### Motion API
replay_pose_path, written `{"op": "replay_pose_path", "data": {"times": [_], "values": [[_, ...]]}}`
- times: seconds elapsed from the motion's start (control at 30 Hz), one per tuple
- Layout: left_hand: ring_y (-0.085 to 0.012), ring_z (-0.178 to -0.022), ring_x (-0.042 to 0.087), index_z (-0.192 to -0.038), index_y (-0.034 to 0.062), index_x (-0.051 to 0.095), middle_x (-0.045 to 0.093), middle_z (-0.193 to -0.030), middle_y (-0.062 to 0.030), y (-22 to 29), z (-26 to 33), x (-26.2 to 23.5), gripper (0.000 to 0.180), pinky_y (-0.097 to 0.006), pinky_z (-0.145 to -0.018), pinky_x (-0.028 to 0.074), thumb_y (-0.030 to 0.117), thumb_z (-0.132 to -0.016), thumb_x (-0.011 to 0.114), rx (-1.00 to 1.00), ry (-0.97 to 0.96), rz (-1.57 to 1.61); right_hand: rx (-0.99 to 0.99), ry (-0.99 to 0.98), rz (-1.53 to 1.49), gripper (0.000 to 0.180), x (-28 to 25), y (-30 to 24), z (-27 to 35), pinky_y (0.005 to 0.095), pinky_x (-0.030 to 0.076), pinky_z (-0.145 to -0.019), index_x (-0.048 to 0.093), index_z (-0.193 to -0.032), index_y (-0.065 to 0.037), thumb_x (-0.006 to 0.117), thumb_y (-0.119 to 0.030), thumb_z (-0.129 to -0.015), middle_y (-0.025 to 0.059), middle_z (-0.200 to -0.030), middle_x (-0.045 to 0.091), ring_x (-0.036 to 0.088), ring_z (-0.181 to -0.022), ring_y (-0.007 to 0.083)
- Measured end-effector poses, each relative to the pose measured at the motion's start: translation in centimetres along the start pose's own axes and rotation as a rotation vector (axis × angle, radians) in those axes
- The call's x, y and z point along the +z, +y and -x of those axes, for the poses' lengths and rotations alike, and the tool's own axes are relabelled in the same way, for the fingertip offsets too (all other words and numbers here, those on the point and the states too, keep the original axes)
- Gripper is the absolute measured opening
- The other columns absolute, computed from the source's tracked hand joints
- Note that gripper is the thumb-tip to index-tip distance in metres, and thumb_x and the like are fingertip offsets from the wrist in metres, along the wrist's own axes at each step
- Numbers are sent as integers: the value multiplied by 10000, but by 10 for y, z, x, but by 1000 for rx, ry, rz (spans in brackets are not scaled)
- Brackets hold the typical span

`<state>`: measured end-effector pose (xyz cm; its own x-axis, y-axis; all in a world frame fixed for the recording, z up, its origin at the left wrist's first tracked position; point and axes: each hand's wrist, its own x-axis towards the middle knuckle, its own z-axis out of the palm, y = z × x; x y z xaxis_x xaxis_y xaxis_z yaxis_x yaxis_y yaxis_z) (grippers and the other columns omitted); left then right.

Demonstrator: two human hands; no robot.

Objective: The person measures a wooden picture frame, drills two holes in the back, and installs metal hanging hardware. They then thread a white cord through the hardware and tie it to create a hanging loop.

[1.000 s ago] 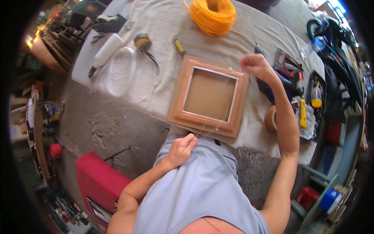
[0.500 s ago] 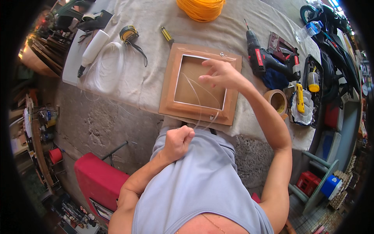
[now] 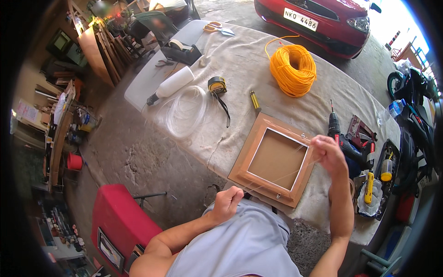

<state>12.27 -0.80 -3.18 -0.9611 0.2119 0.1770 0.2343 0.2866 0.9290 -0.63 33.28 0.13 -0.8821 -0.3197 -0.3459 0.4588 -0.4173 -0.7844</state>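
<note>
A brown wooden picture frame point(image 3: 252, 148) with a thin white inner edge and a brown panel lies at the table's near side. Small metal fittings point(image 3: 303, 135) sit on two opposite sides of it. My left hand point(image 3: 226, 203) is a closed fist just off the frame's near left corner, gripping clear nylon line point(image 3: 277, 178). The line runs slantwise over the frame to my right hand point(image 3: 327, 153), whose fingers are pinched on it at the frame's right side. Beyond the frame, a loose coil of clear line point(image 3: 181, 112) rests on the cloth.
On the cloth-covered table point(image 3: 251, 51) are an orange rope coil point(image 3: 292, 71), a tape measure point(image 3: 217, 85), a white bottle point(image 3: 174, 83), a yellow cutter point(image 3: 254, 100) and scissors point(image 3: 217, 28). A cordless drill point(image 3: 336, 127) and staple gun point(image 3: 361, 131) lie right. A red chair point(image 3: 120, 212) stands left.
My view has swung, so the table sits lower and further right. My right hand, earlier with spread fingers above the frame, has moved to its right side and closed. The line is now straighter.
</note>
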Motion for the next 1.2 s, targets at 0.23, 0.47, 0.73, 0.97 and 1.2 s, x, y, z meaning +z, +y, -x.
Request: {"op": "replay_pose_path", "data": {"times": [0.23, 0.47, 0.73, 0.97, 1.2], "values": [[-148, -582, 486, -817, 6, 535, 507, -631, -71, 0, 3, 17, 226, -284, -551, 411, 177, -964, 524, -274, -192, 75, -29, -93, 250, 171, -33, -25, -15, 238, 434, -558, 606, -903, -4, 638, -170, -882, 11, -708, 546, 544, -628, 97], [-150, -564, 478, -818, 18, 550, 531, -637, -78, -3, 11, 22, 227, -289, -553, 412, 181, -968, 504, -422, -300, 107, -109, 8, 841, 164, -43, -20, -47, 281, 508, -627, 671, -948, 60, 631, -34, -820, 72, -745, 666, 626, -651, 146], [-348, -626, 560, -785, 35, 501, 570, -654, -145, 3, 3, 28, 222, -422, -544, 426, 206, -915, 557, 8, -650, -320, -333, 108, 1350, 140, -25, 2, -60, 314, 518, -647, 698, -827, 28, 690, -21, -697, 170, -733, 682, 669, -652, 227], [-342, -607, 571, -800, 64, 499, 560, -626, -137, 3, -6, 37, 202, -438, -525, 427, 220, -913, 561, 94, -785, -358, -320, 86, 1316, 155, -36, 2, -64, 322, 512, -679, 709, -849, 5, 679, -61, -712, 180, -768, 684, 663, -693, 249], [-321, -582, 553, -814, 8, 536, 550, -657, -181, 38, -48, 13, 210, -375, -552, 431, 189, -915, 572, -188, -707, -182, -872, 249, 1721, 418, 54, -32, 24, 400, 416, -989, 594, -1179, 28, 599, 13, -760, 200, -1251, 560, 556, -1148, 319]]}}
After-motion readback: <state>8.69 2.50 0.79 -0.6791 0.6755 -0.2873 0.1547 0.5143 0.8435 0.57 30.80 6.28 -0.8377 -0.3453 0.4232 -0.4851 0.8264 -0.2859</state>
